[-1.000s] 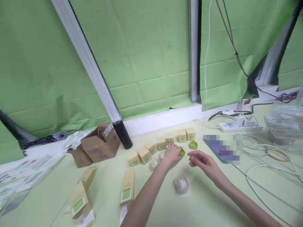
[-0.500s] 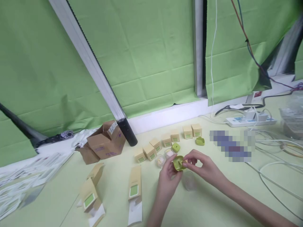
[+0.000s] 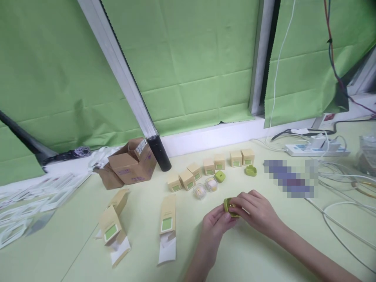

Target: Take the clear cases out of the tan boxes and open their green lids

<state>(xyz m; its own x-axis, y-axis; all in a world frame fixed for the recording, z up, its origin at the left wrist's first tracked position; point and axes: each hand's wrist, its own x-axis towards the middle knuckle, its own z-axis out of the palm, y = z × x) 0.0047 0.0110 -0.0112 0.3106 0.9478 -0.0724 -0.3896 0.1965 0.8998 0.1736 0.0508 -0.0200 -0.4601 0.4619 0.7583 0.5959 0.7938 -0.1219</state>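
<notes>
My left hand (image 3: 216,223) grips a small olive-green square case (image 3: 227,204) from its left and lower side. The fingers of my right hand (image 3: 254,209) are curled over the case's right side and reach into its hollow, so much of the inside is hidden. Beyond my hands lie two clear round containers (image 3: 200,191) with pale contents. A closed-looking green case (image 3: 219,176) sits beside them, and an open green case (image 3: 251,170) lies farther right.
Several small tan boxes (image 3: 187,179) stand in a row at the back. Two opened tan cartons (image 3: 167,219) lie to the left. Behind are a brown cardboard box (image 3: 133,170) and a black cylinder (image 3: 159,153). A power strip (image 3: 317,149) and white cables (image 3: 335,211) occupy the right.
My right hand has moved from a pinch at the case's edge to cover more of it, and the case has tilted. The clear piece under my hands no longer shows. The camera view has shifted.
</notes>
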